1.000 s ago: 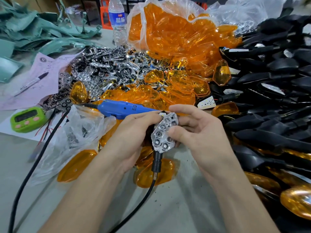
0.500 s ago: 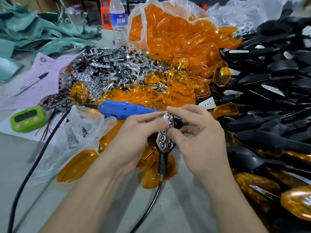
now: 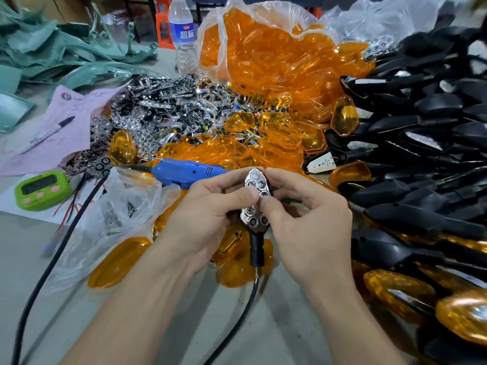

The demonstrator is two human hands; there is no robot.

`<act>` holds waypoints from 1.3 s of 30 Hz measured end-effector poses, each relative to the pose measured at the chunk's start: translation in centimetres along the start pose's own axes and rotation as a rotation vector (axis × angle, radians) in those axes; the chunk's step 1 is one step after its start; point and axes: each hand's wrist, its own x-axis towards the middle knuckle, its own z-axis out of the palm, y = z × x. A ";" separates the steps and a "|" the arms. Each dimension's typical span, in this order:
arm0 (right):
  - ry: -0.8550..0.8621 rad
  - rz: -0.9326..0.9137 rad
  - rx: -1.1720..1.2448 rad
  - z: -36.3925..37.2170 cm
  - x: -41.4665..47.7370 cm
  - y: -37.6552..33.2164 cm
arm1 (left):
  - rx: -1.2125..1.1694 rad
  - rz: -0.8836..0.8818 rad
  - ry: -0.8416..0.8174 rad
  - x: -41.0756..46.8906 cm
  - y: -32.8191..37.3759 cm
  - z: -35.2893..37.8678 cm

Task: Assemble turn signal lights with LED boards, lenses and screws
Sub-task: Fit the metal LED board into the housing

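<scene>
Over the grey table (image 3: 276,325), between heaps of orange lenses (image 3: 263,61) and black housings (image 3: 421,114), the left hand (image 3: 208,214) and right hand (image 3: 308,219) pinch 1 turn signal light (image 3: 253,219) by its edges, thumbs pressed on its chrome reflector (image 3: 255,180). It looks light, rigid, slick and scratch-prone; holding the rims and rubbery stalk (image 3: 256,250) seems safest.

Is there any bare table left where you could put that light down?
Yes, near you. Bare table lies at the front left, below the green timer and left of the black cable; another strip runs between your forearms. Behind and right, chrome reflectors, orange lenses and black housings crowd it.
</scene>
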 end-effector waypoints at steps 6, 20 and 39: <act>-0.034 0.019 -0.096 0.7 -1.0 -0.4 | -0.102 0.018 0.096 0.5 0.1 0.0; -0.012 0.097 0.133 0.2 -0.5 -0.3 | -0.065 0.033 -0.009 0.3 0.2 -0.1; -0.009 0.211 0.504 -1.0 0.5 -0.5 | -0.095 0.055 -0.080 0.5 0.1 -0.6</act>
